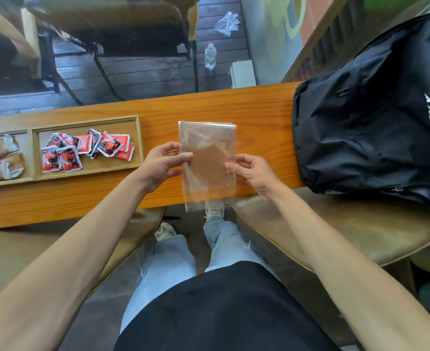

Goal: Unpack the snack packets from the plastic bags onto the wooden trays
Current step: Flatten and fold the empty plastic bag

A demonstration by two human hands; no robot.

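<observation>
Bag (207,163), clear plastic, flat and looking empty, sits between both hands over the table (234,107). Left hand (162,163) pinches its left edge, thumb on top. Right hand (250,172) pinches the right edge, fingers curled. Bag's near end overhangs the table edge. Red packets (87,150) lie piled in the right tray (139,143), well left of the left hand; brown packets (1,158) fill the next tray (29,158) further left. Black backpack (373,122) rests on the table to the right.
</observation>
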